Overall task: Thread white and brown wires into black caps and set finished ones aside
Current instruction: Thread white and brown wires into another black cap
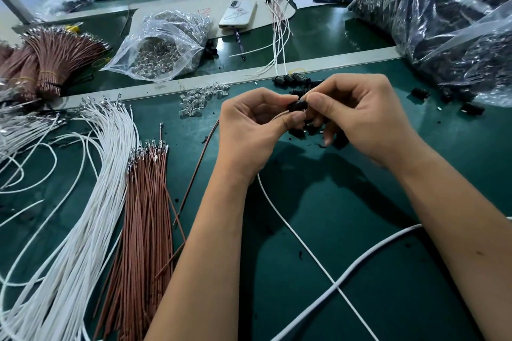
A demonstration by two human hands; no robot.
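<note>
Small black plastic cap (pixel 297 106) pinched between curled fingers of both hands, right hand (pixel 357 116) steadying it and left hand (pixel 249 130) feeding in thin brown wire (pixel 198 166) and thin white wire (pixel 291 232) (tails trailing over the green tabletop (pixel 374 230)), raised mid-bench for aiming, loose caps (pixel 291 80) just behind.

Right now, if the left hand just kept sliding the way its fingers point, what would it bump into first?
The left hand points right, toward the black cap it pinches together with the right hand. It would most likely meet the right hand's fingertips almost at once; they look to be touching or nearly so.
</note>
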